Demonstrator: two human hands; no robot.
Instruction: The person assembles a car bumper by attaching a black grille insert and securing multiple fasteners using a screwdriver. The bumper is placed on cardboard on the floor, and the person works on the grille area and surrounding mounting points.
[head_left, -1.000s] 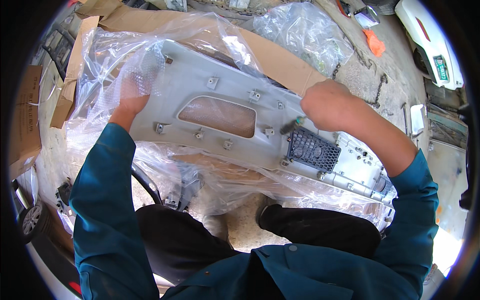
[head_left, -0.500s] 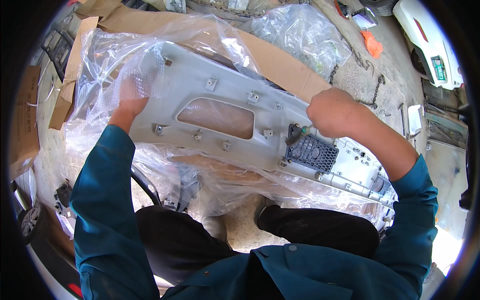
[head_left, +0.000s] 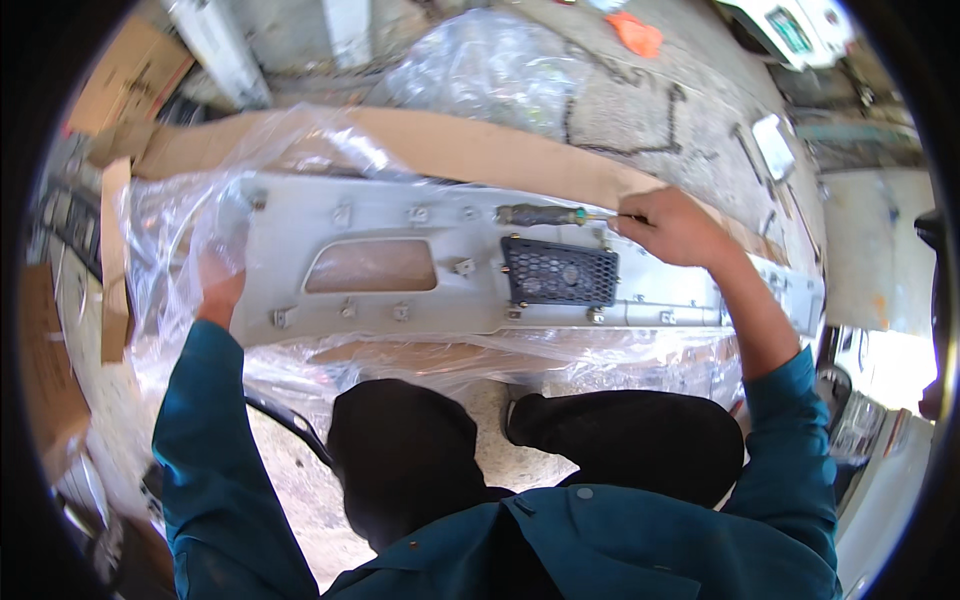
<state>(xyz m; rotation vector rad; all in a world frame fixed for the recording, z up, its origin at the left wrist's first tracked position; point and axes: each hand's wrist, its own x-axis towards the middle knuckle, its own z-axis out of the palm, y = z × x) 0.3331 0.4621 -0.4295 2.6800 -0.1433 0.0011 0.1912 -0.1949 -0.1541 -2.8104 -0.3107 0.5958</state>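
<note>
A long grey plastic car panel (head_left: 470,315) lies across in front of my legs, its clip side up, with a rounded cutout at its left part. A black honeycomb grille (head_left: 562,272) is set in its middle. My left hand (head_left: 220,275) grips the panel's left end, its fingers partly veiled by clear plastic wrap (head_left: 175,215). Above the panel my right hand (head_left: 672,228) is closed around the shaft of a screwdriver (head_left: 540,215). The screwdriver's dark handle points left, over the grille's far edge.
Cardboard (head_left: 470,135) lies under and behind the panel. A heap of clear plastic (head_left: 480,75), a chain (head_left: 620,148) and an orange scrap (head_left: 635,35) are on the concrete floor beyond. Cardboard boxes (head_left: 130,75) stand at the left, a white vehicle (head_left: 800,30) far right.
The panel has swung from slanting to nearly level across the view. My right hand has turned the screwdriver so its handle points left. My left hand stays at the panel's left end.
</note>
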